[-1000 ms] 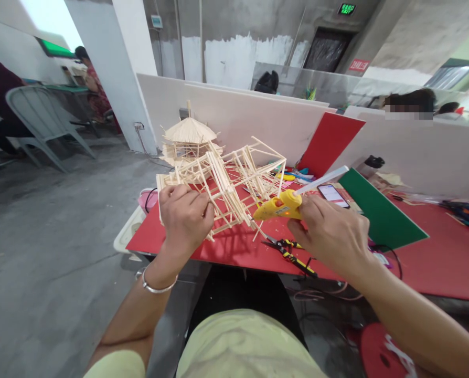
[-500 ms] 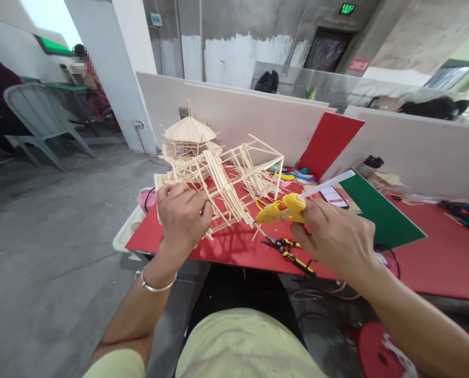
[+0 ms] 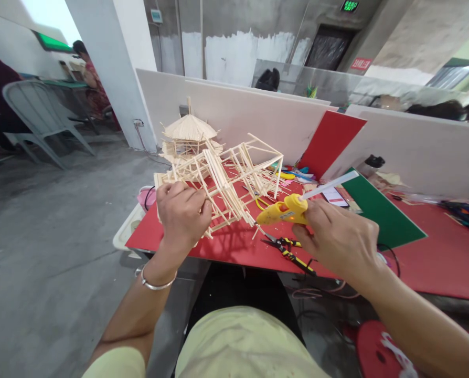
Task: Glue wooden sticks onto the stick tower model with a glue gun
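My left hand (image 3: 185, 215) is closed around the near left part of a wooden stick frame (image 3: 222, 181), a tilted lattice of thin pale sticks. In my right hand (image 3: 339, 231) is a yellow hot glue gun (image 3: 284, 210), with a small orange light on its side and a long whitish glue stick (image 3: 331, 185) out of its back. Its nozzle is at the frame's lower right corner; whether it touches the sticks I cannot tell. A pair of black and yellow pliers (image 3: 291, 254) lies on the red tabletop (image 3: 226, 252) just below the glue gun.
Behind the frame stands a stick model with a conical roof (image 3: 189, 128). Loose sticks, a phone (image 3: 334, 197), a green board (image 3: 390, 218) and a leaning red board (image 3: 332, 142) are farther right. A white partition (image 3: 250, 113) borders the back. Other people sit beyond the table.
The glue gun and my right hand have shifted very slightly to the right. My left hand and the frame stay almost as they were.
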### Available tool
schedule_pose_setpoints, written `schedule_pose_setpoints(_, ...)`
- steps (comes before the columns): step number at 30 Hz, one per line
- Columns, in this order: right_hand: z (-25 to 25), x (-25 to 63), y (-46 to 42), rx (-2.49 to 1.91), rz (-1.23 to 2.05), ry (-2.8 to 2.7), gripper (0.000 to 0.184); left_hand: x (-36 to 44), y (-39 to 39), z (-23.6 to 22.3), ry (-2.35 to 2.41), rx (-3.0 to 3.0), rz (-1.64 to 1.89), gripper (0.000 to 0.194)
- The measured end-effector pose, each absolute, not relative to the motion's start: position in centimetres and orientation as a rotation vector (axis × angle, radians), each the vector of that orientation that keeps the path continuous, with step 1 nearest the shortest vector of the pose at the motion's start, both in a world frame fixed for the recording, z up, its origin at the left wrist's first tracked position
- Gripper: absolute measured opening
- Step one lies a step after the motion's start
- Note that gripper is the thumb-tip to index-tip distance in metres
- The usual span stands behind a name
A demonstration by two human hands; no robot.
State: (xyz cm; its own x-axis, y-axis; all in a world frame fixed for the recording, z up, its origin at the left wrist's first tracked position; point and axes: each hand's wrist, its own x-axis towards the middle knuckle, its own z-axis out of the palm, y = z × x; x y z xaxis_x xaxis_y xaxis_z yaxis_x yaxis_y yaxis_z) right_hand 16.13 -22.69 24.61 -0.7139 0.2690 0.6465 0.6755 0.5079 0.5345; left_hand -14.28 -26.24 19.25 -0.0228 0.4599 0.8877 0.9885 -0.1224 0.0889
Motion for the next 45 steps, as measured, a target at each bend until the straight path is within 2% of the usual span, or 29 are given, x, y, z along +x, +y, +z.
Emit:
schedule_pose_setpoints(6,24.4,16.1,-22.6,-0.768,-1.077,-2.290,0.023,-14.3,-26.3,19.3,-1.530,-1.638,-1.114,0.026)
schedule_pose_setpoints(19,24.5,15.7,-22.6,-0.749,-1.080,-2.294,0.017,-14.4,-26.3,19.0,-1.534,-1.646,-1.136,0.025)
schedule_pose_setpoints(29,24.3,14.9,-22.2,-0.842,-1.084,-2.270,0.027,-14.7,-26.4,18.3,-1.571,-1.609,-1.195,0.028)
schedule_pose_setpoints(40,25.4,14.0,-22.3,-0.762,-1.097,-2.272,0.021,-15.6,-26.7,16.7,-1.669,-1.543,-1.431,0.035)
schedule_pose_setpoints(45,25.4,13.6,-21.9,-0.933,-0.972,-2.129,0.019,-17.0,-25.9,14.0,-1.678,-1.492,-1.747,0.038)
